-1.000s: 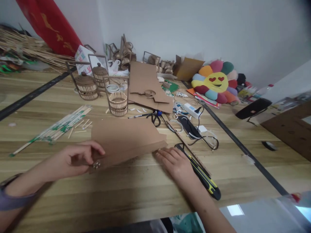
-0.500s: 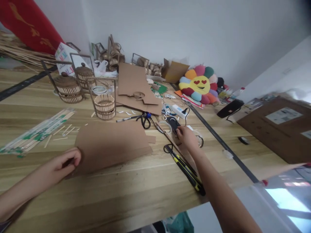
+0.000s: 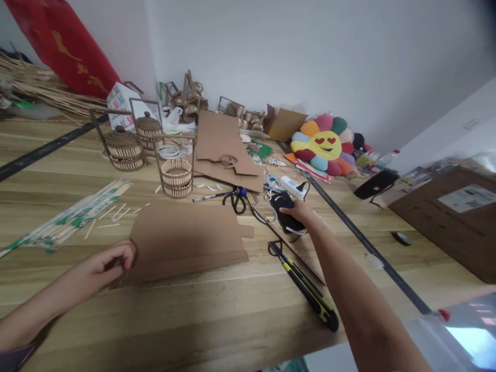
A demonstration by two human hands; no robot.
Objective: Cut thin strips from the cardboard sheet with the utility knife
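My left hand [image 3: 116, 262] is at the left edge of a flat brown cardboard sheet [image 3: 189, 237], its fingers curled together; what they hold, if anything, is hidden. At the right, my right hand [image 3: 300, 213] reaches onto a black phone-like object [image 3: 287, 219], with fingertips on its upper face. White rings [image 3: 266, 212] and a white power strip [image 3: 292, 187] lie beside that object. Nearer the table's front edge is a black and yellow utility knife [image 3: 310, 292]. Black scissors [image 3: 235, 200] and a pen [image 3: 211, 196] rest behind the cardboard.
Small wooden buckets [image 3: 176, 178] with tall handles stand at the back left. Bagged sticks [image 3: 77, 217] lie at the left. Farther back are cut cardboard [image 3: 219, 137] and a flower cushion [image 3: 324, 144]. A black speaker [image 3: 375, 184] and a large box [image 3: 445, 217] are at the right.
The view has shifted, so the table's things appear lower and farther right. My right hand has its fingers lying farther over the black object, and more of that object shows. My left hand stays by the cardboard.
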